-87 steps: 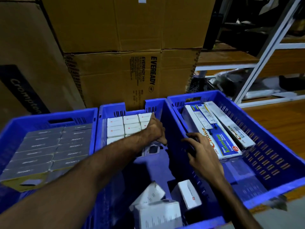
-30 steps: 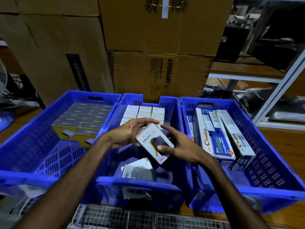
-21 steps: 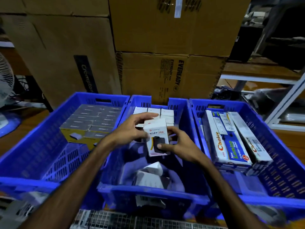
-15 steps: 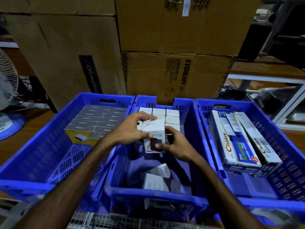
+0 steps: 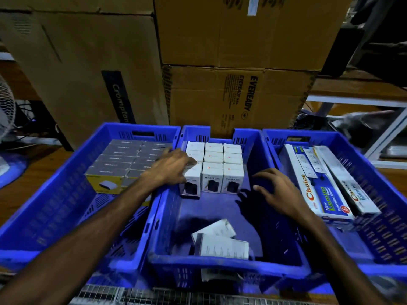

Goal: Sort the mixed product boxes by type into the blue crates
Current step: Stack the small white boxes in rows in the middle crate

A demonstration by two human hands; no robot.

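3 blue crates side by side, w/ stacked cartons [image 5: 237,62] behind them.

Mid crate [image 5: 222,261]: white boxes [image 5: 222,159] stand upright in a 3x3 block against the far wall, front row showing "HALLEY" print and a dark product pic. Left hand [image 5: 171,167] rests on the front-left white box [image 5: 191,180], fingers draped over its top and left side, loosely curled round it; how firm the grip is can't be told. That box is down in the row, touching its neighbour to the right. Right hand [image 5: 278,190] hovers over the bare floor of the mid crate, right of the block, fingers spread apart, holding nothing, touching no box. Two loose white boxes [image 5: 220,241] lie flat and askew near the front wall of the same crate, one overlapping the other.

Left crate [image 5: 55,208]: grey boxes [image 5: 127,159] w/ yellow sides packed in rows at the far end, top faces level.

Right crate [image 5: 387,194]: long "Choice" boxes [image 5: 319,183] lie lengthwise, blue-white one on the left, white one just beside it on the right, touching.

Far left: part of a fan [image 5: 6,111]. Far right: white shelf frame [image 5: 392,119]. Wire mesh [image 5: 132,296] shows below the crates at the bottom edge.
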